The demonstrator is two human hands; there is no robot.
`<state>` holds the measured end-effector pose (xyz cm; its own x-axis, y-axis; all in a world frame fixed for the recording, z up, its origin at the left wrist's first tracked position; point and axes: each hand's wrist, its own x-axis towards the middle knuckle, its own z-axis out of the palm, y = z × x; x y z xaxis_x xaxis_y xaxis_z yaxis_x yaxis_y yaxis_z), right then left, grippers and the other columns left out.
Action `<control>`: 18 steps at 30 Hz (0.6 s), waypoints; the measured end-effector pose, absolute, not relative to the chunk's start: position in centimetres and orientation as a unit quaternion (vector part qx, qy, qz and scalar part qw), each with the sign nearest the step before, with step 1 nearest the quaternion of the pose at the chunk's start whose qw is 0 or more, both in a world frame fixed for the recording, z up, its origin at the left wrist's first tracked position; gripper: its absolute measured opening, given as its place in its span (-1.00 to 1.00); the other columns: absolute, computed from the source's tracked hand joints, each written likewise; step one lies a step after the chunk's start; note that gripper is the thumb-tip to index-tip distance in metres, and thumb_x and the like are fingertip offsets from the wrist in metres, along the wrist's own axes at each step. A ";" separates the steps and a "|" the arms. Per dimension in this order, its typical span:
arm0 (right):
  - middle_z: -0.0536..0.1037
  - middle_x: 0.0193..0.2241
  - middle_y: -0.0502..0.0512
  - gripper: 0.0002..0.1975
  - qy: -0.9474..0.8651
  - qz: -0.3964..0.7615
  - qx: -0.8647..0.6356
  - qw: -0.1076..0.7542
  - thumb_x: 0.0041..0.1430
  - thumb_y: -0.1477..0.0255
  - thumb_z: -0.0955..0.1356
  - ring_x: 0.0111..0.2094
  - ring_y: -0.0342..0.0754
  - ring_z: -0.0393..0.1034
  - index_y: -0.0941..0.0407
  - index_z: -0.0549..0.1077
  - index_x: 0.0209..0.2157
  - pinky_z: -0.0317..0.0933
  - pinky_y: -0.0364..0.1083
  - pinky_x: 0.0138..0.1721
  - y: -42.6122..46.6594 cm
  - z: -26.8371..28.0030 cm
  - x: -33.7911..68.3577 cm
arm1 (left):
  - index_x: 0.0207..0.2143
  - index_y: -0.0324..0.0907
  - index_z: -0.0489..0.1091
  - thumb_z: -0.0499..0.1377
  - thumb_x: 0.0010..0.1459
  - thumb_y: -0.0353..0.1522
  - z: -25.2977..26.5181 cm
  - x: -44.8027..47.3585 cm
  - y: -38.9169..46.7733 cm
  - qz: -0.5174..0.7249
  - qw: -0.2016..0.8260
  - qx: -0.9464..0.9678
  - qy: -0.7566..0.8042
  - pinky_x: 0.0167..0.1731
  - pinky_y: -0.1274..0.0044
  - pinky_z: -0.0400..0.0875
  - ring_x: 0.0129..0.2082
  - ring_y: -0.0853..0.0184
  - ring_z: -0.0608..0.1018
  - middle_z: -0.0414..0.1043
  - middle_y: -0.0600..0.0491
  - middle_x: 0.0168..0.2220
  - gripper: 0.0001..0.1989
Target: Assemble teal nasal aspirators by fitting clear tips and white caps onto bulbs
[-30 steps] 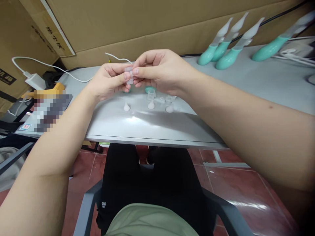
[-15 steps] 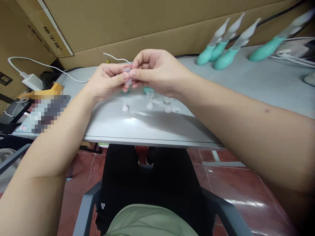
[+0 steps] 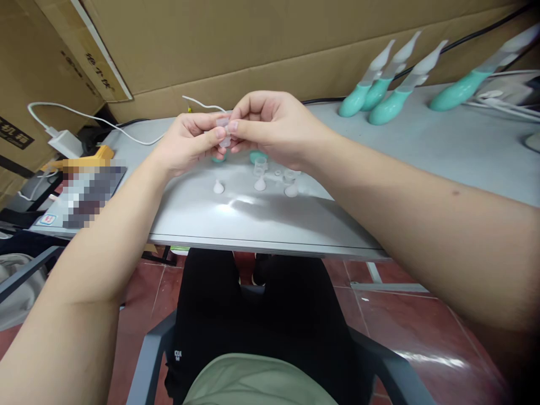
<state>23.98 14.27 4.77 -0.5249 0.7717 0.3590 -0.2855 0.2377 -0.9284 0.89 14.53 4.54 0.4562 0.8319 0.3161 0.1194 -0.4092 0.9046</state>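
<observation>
In front of me, above the table, a short clear plastic tube (image 3: 224, 140) is pinched in my left hand (image 3: 188, 140), thumb on its near side. My right hand (image 3: 270, 126) is closed too, its thumb and fingertips pressed at the tube's right side. Whether a smaller part sits in those fingertips is hidden. Partly covered by the hands, teal bulbs (image 3: 258, 157) lie behind. Below stand white cone-shaped tips (image 3: 260, 184), a clear cup-like tube (image 3: 260, 165) and a small clear ring (image 3: 278, 173).
Several teal bulb nasal aspirators (image 3: 386, 108) with white tips stand at the back right. A white charger (image 3: 66, 144) with its cable and a yellow object (image 3: 84, 160) lie at the left. Cardboard (image 3: 236, 50) walls the table's rear. A chair armrest (image 3: 154, 357) flanks my lap.
The whole view has shifted slightly right and down. Both hands keep their hold at the clear tube, with only a slight shift of the fingers.
</observation>
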 end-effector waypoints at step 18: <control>0.74 -0.38 0.04 -0.64 -0.626 0.608 -0.222 0.435 0.32 0.63 0.74 -0.31 -0.04 0.73 0.04 0.65 -0.39 0.63 -0.19 -0.22 13.3 5.6 24.3 | -0.18 -0.18 0.69 0.63 0.01 0.28 4.8 0.9 14.1 0.388 0.458 0.736 0.315 -0.29 0.60 0.73 -0.35 0.62 0.61 0.61 0.07 -0.28 -0.26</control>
<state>24.31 13.30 5.64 -0.5218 0.8077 0.2746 -0.2507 0.1625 -0.9543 0.89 14.06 4.76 0.5015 0.8178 0.2822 0.1085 -0.3831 0.9173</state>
